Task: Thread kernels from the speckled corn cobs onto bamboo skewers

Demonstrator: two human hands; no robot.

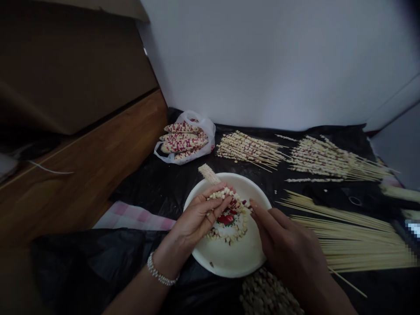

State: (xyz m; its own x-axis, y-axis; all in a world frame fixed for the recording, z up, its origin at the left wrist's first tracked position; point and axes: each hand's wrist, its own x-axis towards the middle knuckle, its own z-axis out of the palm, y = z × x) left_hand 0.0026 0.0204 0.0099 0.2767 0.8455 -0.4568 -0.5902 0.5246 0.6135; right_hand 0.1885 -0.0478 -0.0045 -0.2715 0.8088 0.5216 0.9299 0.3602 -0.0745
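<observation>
My left hand [205, 210] is over the white bowl [234, 269], palm turned up and fingers curled around pale and dark red corn kernels [226, 192]. A mostly bare corncob [208, 173] juts out beyond its fingers, across the bowl's far rim; whether the hand grips it is unclear. At the bowl's right side, my right hand [284, 232] pinches the end of a short row of dark red and white kernels [245, 204], which looks threaded on a skewer. Loose kernels [229, 238] lie in the bowl around a printed red flower.
A white plastic bag [208, 127] with several speckled corncobs [185, 142] stands behind the bowl. Kernel-covered skewers lie in two piles, one behind [247, 148] and one farther right [323, 159]. Plain skewers [361, 240] spread at right. Black plastic sheeting [141, 183] covers the surface beside wooden furniture [98, 153].
</observation>
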